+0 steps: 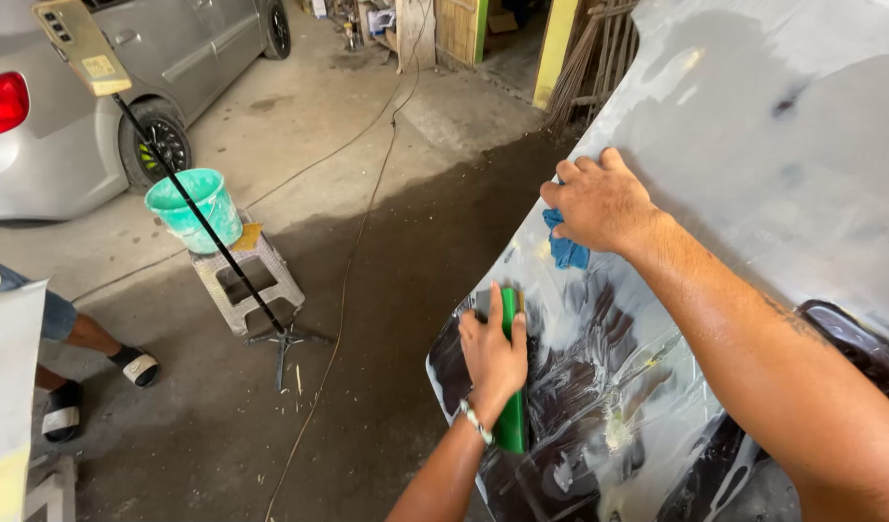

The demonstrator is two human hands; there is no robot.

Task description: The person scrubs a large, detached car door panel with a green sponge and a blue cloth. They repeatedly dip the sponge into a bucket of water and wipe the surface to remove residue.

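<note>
Block: my left hand [493,356] clamps the green block [510,425], long axis running away from me along the panel [754,126].
Cloth: my right hand [599,201] presses the blue cloth [565,251] flat.

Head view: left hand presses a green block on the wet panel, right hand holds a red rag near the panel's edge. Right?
Not quite. In the head view the rag under the right hand is blue, not red. The rest holds: the left hand presses a green block on the wet panel.

A: Long green sanding block [511,425] mostly hidden under left hand [493,353]. Crumpled blue rag [564,249] half buried under right hand [599,201].

B: Yep. Silver car [68,126] cropped by frame edge too.
</note>
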